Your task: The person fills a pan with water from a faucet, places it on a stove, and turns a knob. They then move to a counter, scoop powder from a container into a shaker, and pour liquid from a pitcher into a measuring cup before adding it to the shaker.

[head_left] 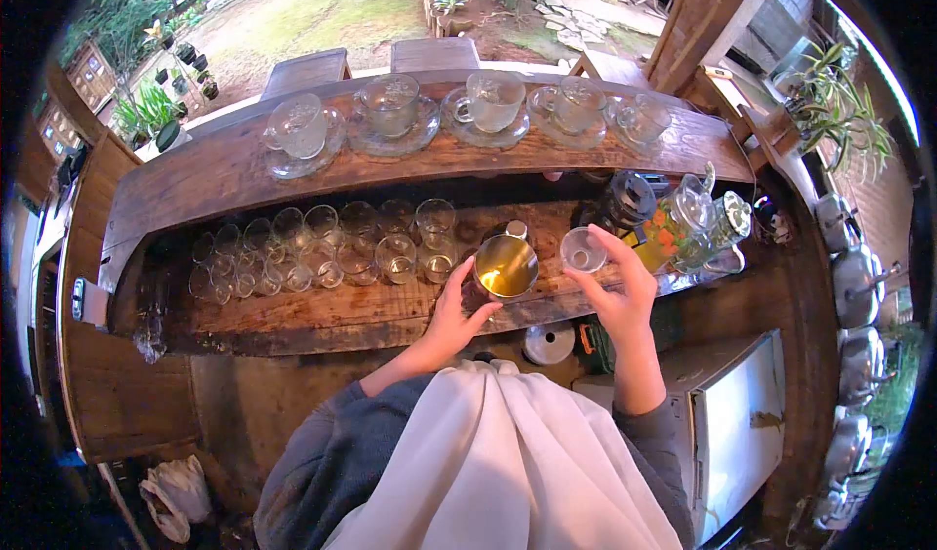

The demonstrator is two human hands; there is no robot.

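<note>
My left hand is wrapped round the near side of a metal cup with a shiny golden inside, held over the lower wooden shelf. A small clear cup is pinched at its side between the thumb and fingers of my right hand, just right of the metal cup. Its mouth faces up toward me. Left of my left hand stand rows of clear glasses on the shelf. Beyond my right hand is a glass pitcher with orange and green pieces near it.
Several glass cups on saucers line the raised wooden counter ahead. A dark-lidded jar stands behind my right hand. Kettles hang at the far right. Below right is a white box; a round metal lid lies under the shelf edge.
</note>
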